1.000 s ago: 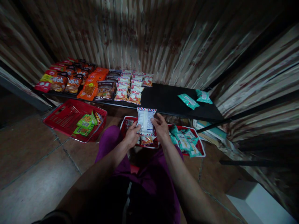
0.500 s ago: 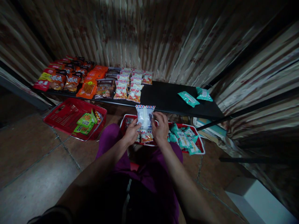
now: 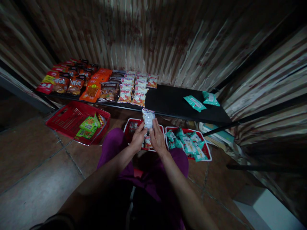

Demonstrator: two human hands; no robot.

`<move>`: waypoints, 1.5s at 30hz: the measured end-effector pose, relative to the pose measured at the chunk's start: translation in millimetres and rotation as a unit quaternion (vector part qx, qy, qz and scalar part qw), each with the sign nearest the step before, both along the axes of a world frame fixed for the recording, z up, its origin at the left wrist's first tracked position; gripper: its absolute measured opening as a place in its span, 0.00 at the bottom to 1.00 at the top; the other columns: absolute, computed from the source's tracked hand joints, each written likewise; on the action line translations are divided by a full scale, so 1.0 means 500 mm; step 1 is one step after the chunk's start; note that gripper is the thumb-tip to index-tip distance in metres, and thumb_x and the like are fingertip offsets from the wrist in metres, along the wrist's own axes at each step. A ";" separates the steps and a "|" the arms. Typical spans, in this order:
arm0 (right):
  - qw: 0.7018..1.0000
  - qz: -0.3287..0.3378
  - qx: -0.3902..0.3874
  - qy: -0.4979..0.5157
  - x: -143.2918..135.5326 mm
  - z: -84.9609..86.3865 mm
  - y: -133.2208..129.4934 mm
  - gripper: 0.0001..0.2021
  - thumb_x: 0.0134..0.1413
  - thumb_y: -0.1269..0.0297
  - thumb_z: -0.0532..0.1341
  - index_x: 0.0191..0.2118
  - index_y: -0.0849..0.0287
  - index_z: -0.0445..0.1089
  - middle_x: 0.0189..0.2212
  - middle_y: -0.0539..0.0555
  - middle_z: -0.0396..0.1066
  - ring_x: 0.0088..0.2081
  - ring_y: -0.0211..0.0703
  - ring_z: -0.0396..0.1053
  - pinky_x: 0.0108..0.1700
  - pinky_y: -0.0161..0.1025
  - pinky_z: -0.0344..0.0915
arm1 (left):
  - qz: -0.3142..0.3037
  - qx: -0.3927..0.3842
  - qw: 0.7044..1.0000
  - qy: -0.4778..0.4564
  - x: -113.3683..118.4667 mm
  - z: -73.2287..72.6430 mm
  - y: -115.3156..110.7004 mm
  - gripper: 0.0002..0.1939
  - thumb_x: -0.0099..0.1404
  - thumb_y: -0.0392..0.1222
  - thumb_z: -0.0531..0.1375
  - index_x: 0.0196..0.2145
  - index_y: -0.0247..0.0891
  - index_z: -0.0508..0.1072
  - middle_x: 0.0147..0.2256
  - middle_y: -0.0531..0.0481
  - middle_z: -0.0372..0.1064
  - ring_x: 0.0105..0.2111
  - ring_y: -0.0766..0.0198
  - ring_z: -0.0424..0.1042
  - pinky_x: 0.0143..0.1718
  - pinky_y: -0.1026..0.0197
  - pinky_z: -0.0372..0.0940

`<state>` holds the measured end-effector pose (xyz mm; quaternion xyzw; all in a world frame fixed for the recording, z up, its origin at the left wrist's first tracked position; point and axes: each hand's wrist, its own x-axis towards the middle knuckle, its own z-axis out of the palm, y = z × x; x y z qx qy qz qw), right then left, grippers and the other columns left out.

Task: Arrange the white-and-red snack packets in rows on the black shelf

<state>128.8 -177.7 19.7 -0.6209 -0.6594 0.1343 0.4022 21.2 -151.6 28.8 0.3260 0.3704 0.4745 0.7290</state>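
A white snack bag [image 3: 148, 118] with red-and-blue striped edges is held between my two hands, above the middle red basket [image 3: 128, 135]. My left hand [image 3: 139, 137] grips its left side, and my right hand [image 3: 156, 137] presses against its right side with the fingers pointing forward. Below my hands, a snack bag [image 3: 148, 142] of orange and white lies in that basket. Just beyond my hands, rows of matching white snack bags [image 3: 139, 96] rest on the black shelf [image 3: 165, 99], beside brown snack bags [image 3: 108, 91].
Orange packets [image 3: 91, 92] and dark-and-orange packets [image 3: 75, 85] fill the shelf's left end; two teal bags [image 3: 194, 103] lie on its right. A red basket [image 3: 64, 119] with green packets stands left, and another red basket [image 3: 206, 150] holds teal bags. A metal shelf post [image 3: 220, 126] slants at right.
The snack bag has turned and now looks narrower between my hands. My right hand has shifted left and closer to my left hand. The view has moved slightly.
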 end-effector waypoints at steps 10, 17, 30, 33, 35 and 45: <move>0.931 -0.035 -0.071 0.355 -0.008 -0.005 -0.008 0.26 0.52 0.47 0.56 0.54 0.55 0.64 0.53 0.53 0.66 0.56 0.46 0.61 0.60 0.46 0.53 | 0.022 0.081 0.990 0.115 -0.007 0.019 -0.013 0.14 0.63 0.47 0.54 0.42 0.44 0.76 0.53 0.50 0.65 0.58 0.58 0.55 0.61 0.55 0.45; 0.906 -0.034 -0.070 0.417 -0.007 0.000 0.000 0.23 0.48 0.51 0.61 0.48 0.56 0.68 0.44 0.53 0.73 0.48 0.46 0.67 0.53 0.44 0.60 | 0.028 0.144 0.966 0.212 0.012 0.030 -0.014 0.15 0.65 0.44 0.50 0.41 0.45 0.76 0.52 0.49 0.64 0.57 0.58 0.56 0.61 0.56 0.40; 0.733 -0.051 -0.098 0.671 0.009 -0.016 -0.005 0.16 0.43 0.60 0.64 0.41 0.52 0.70 0.35 0.48 0.76 0.37 0.40 0.73 0.41 0.38 0.69 | 0.063 0.029 0.989 0.134 0.023 -0.007 0.017 0.22 0.52 0.40 0.64 0.47 0.39 0.69 0.52 0.44 0.64 0.54 0.55 0.59 0.57 0.55 0.51; 0.726 -0.051 -0.107 0.677 0.015 -0.018 -0.004 0.15 0.44 0.59 0.64 0.41 0.53 0.70 0.35 0.48 0.76 0.37 0.40 0.73 0.41 0.39 0.69 | 0.009 -0.001 0.997 0.072 0.025 -0.013 0.017 0.19 0.55 0.45 0.62 0.43 0.36 0.71 0.43 0.43 0.71 0.43 0.57 0.69 0.48 0.56 0.60; 0.732 -0.050 -0.114 0.669 0.020 -0.020 -0.006 0.15 0.44 0.58 0.64 0.41 0.53 0.70 0.36 0.48 0.76 0.37 0.41 0.73 0.41 0.40 0.69 | -0.029 -0.009 0.999 0.039 0.025 -0.011 0.015 0.16 0.55 0.47 0.62 0.39 0.34 0.72 0.36 0.45 0.73 0.36 0.59 0.71 0.43 0.56 0.63; 0.772 -0.044 -0.092 0.627 0.035 0.000 -0.006 0.18 0.42 0.57 0.67 0.42 0.52 0.69 0.39 0.49 0.75 0.39 0.42 0.72 0.42 0.41 0.69 | 0.003 0.012 0.999 0.035 0.035 -0.008 0.026 0.16 0.51 0.33 0.63 0.39 0.37 0.70 0.35 0.49 0.74 0.36 0.63 0.71 0.41 0.61 0.64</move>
